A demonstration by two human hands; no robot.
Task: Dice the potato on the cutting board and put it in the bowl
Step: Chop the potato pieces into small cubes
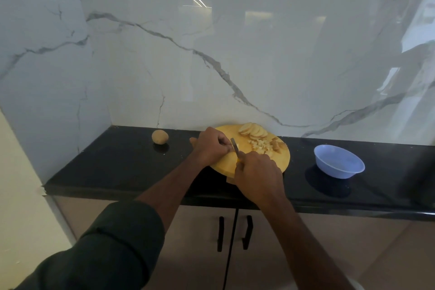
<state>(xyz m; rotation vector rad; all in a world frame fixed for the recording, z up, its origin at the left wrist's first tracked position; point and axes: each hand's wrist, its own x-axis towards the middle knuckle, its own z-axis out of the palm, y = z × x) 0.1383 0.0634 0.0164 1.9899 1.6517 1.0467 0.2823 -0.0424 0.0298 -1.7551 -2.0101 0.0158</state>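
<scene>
Potato cubes (261, 145) and slices (253, 131) wait on the board (226, 165); right hand (257, 172) grips the knife (235, 146), left hand (210, 146) pinches a piece; bowl (339, 161) holds none yet.

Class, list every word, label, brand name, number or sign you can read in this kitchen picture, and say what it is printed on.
None: no readable text shows anywhere in this view.
The bowl, cutting board, knife, whole potato, countertop, marble wall and cabinet doors carry no visible print or label.
</scene>
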